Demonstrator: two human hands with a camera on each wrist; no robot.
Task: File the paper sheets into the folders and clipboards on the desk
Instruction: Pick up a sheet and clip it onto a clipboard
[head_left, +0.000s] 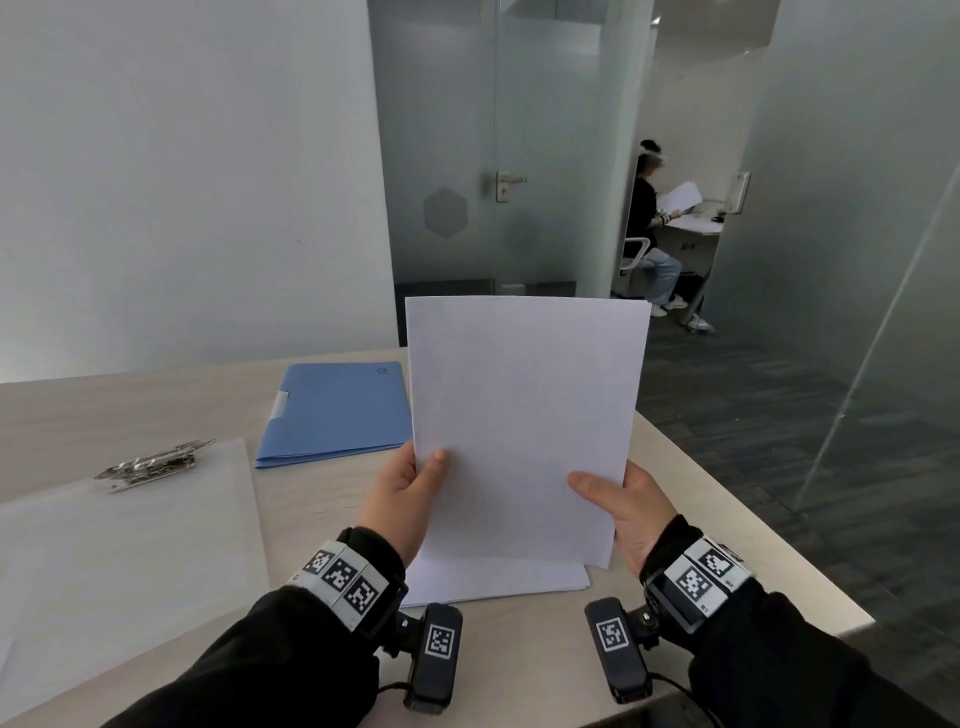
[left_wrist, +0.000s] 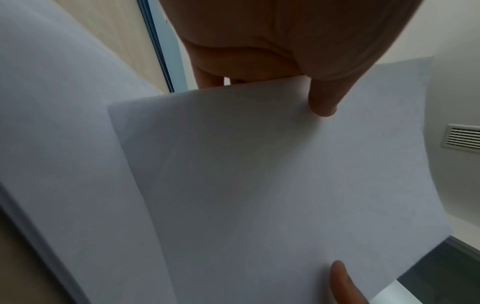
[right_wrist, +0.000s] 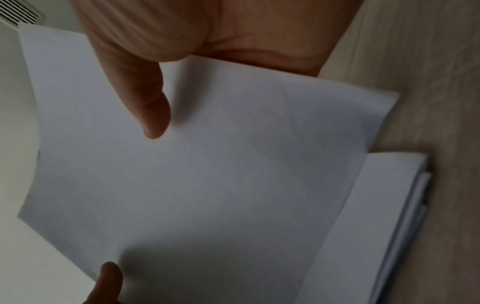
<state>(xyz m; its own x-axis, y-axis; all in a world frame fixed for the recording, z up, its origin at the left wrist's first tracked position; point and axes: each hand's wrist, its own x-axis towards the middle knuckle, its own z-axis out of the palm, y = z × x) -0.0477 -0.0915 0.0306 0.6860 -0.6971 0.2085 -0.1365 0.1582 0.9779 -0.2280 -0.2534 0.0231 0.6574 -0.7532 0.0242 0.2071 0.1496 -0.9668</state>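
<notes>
I hold a white paper sheet (head_left: 524, 415) upright above the desk, one hand on each side edge. My left hand (head_left: 410, 488) pinches its left edge, thumb on the front, and my right hand (head_left: 618, 499) pinches the right edge the same way. In the left wrist view the sheet (left_wrist: 259, 174) fills the frame under my thumb (left_wrist: 322, 102); the right wrist view shows the sheet (right_wrist: 194, 164) likewise. Under it a stack of white sheets (head_left: 493, 579) lies flat on the desk. A shut blue folder (head_left: 337, 410) lies behind. A clear clipboard (head_left: 124, 540) with a metal clip (head_left: 150, 462) lies at the left.
The light wood desk (head_left: 727, 545) ends at its right edge close to my right wrist, with dark floor beyond. A white wall stands behind the desk. Glass partitions and a door stand further back, where another person sits at a far desk (head_left: 649, 228).
</notes>
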